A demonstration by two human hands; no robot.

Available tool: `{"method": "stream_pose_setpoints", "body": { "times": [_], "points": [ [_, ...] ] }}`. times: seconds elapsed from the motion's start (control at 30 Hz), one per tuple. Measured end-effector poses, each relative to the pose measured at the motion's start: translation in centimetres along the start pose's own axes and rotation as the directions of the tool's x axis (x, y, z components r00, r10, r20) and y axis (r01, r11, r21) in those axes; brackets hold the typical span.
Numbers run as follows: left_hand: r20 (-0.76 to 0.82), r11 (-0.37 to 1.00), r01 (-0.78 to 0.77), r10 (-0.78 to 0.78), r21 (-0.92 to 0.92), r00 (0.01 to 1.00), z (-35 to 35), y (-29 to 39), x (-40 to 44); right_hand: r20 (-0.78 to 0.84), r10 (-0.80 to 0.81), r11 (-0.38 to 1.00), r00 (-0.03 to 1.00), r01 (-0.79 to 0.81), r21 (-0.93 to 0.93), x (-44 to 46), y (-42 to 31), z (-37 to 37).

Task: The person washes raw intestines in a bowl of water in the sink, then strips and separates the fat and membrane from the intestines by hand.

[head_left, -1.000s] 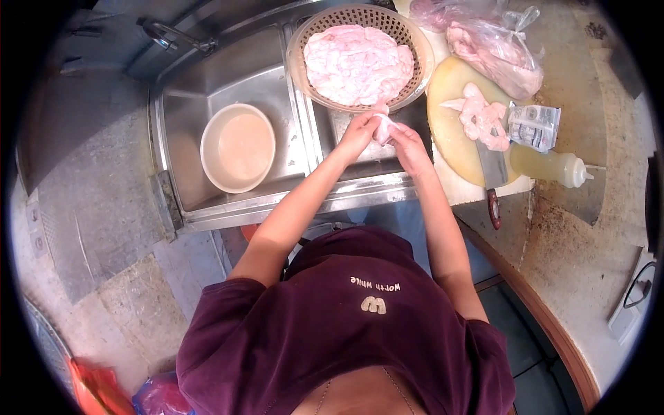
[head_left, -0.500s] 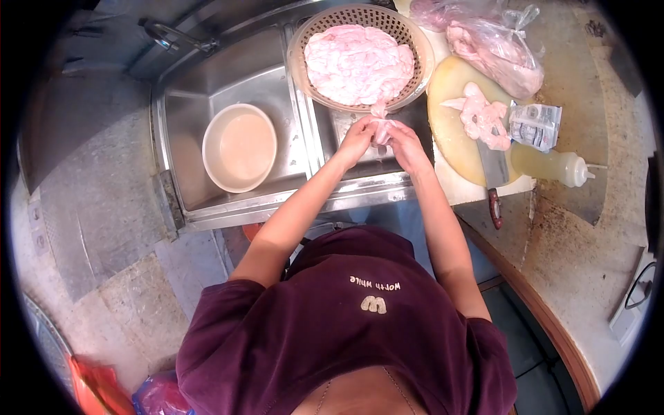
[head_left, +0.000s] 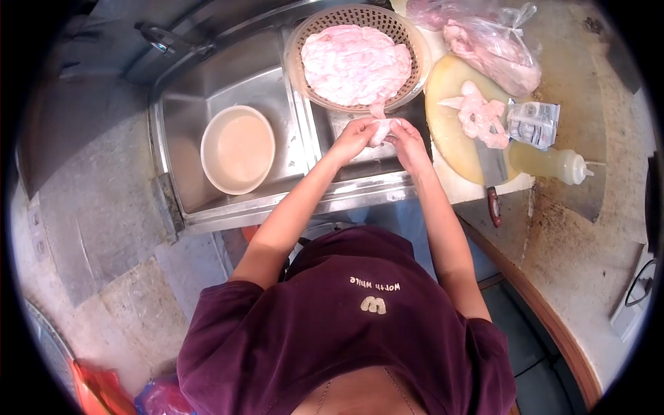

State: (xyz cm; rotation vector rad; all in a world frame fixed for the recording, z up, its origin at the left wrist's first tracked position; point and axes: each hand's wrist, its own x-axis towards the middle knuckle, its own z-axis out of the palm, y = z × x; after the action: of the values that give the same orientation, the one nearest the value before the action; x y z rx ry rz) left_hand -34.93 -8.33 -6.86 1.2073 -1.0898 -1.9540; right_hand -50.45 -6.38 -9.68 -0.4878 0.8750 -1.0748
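Note:
Above the right-hand sink basin, my left hand (head_left: 354,140) and my right hand (head_left: 409,144) pinch a pale pink piece of raw meat (head_left: 380,131) that looks like chicken. Its upper end reaches toward the rim of a brown plastic colander (head_left: 420,66). A large mound of similar raw meat (head_left: 356,63) fills that colander. To the right of my hands, more raw pieces (head_left: 481,117) lie on a round yellowish cutting board (head_left: 449,149), beside a cleaver (head_left: 492,169) with a dark red handle.
A round bowl of cloudy liquid (head_left: 238,151) stands in the left sink basin (head_left: 180,149). Beyond the board are a plastic bag of raw meat (head_left: 487,55), a printed packet (head_left: 532,124) and a squeeze bottle of yellowish liquid (head_left: 550,164). A faucet (head_left: 166,40) is at the upper left.
Both hands stay on the piece of meat, with only small finger shifts. The piece now shows a smoother, paler face between them. The whole view has shifted slightly.

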Motion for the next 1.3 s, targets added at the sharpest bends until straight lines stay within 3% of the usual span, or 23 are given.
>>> {"method": "stream_pose_setpoints", "body": {
  "times": [0.2, 0.27, 0.37, 0.5, 0.6, 0.7, 0.8, 0.9, 1.0, 1.03, 1.13, 1.23, 1.3],
  "points": [
    [-0.149, 0.983, -0.162, 0.173, 0.083, 0.974, -0.2, -2.0, 0.6, -0.032, 0.016, 0.998, 0.999, -0.014, 0.061, 0.5, 0.4, 0.5],
    [-0.162, 0.993, -0.109, 0.115, 0.047, 0.980, -0.3, -1.8, 0.5, 0.006, 0.012, 0.998, 1.000, -0.012, 0.055, 0.4, 0.1, 1.1],
    [-0.148, 0.988, -0.157, 0.157, 0.012, 0.976, -0.5, -3.0, 1.1, 0.011, 0.055, 0.998, 0.998, -0.055, -0.019, -0.3, -0.2, 2.3],
    [-0.125, 0.979, -0.195, 0.186, -0.060, 0.974, 0.3, -2.8, 1.0, 0.134, 0.027, 0.986, 0.991, -0.005, -0.166, -0.8, -0.1, 1.6],
    [-0.162, 0.963, -0.255, 0.239, -0.086, 0.957, 1.0, -1.7, 0.9, 0.058, -0.049, 0.957, 0.997, 0.064, -0.282, -1.3, -0.7, 1.0],
    [-0.134, 0.955, -0.291, 0.296, 0.054, 0.946, 1.0, -1.3, 0.9, -0.028, -0.090, 0.922, 0.996, 0.073, -0.380, -1.3, -1.3, 0.7],
    [-0.018, 0.964, -0.150, 0.158, 0.218, 0.987, 0.4, -0.5, 0.5, -0.050, -0.089, 0.964, 0.995, 0.073, -0.255, -1.3, -2.0, 1.3],
    [0.049, 0.879, -0.198, 0.197, 0.434, 0.979, 0.5, 0.5, -0.7, -0.002, 0.042, 0.999, 0.999, -0.042, 0.019, -1.0, -1.1, 1.1],
    [0.168, 0.738, -0.319, 0.275, 0.594, 0.947, 0.4, 1.2, -1.1, 0.007, 0.047, 0.973, 0.999, -0.048, 0.224, -0.6, 0.1, 0.7],
    [0.172, 0.751, -0.287, 0.230, 0.595, 0.958, 0.4, 1.4, -1.3, 0.020, 0.026, 0.966, 0.999, -0.031, 0.258, -0.6, 0.3, 0.6],
    [0.206, 0.555, -0.379, 0.350, 0.741, 0.914, 1.0, 1.5, -2.5, 0.112, -0.024, 0.961, 0.993, -0.008, 0.278, 0.0, 0.7, 0.0],
    [0.166, 0.498, -0.334, 0.351, 0.801, 0.921, 1.6, 1.9, -3.2, 0.068, -0.005, 0.976, 0.998, -0.010, 0.219, -0.3, -0.2, 0.7],
    [0.159, 0.434, -0.361, 0.435, 0.825, 0.886, 1.9, 2.1, -3.5, 0.102, -0.038, 0.982, 0.994, 0.018, 0.190, -0.2, -0.4, 0.7]
  ]
}}
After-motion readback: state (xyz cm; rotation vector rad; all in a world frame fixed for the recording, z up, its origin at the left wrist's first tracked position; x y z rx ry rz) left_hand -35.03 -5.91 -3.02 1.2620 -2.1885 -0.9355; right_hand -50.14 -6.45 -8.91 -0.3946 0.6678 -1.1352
